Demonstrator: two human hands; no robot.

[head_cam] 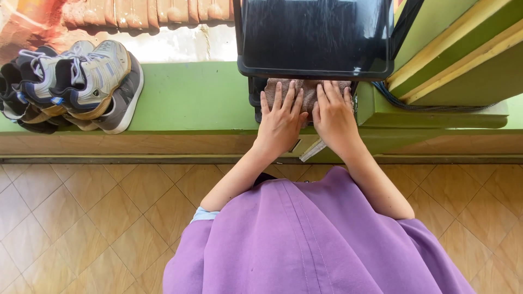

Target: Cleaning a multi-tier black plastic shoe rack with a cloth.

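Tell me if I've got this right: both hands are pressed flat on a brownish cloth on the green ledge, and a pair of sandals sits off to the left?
Not quite. In the head view those are sneakers, grey and white with laces, not sandals. The rest holds: the left hand and right hand lie flat on the brownish cloth on the green ledge.

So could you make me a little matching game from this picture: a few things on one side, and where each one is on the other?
Things:
1. sports shoes
2. brown cloth
3. black cable
4. black screen

Places:
A. under both hands
B. on the ledge at the left
C. upright above the cloth
D. trailing right along the ledge

Pairs: 1-B, 2-A, 3-D, 4-C
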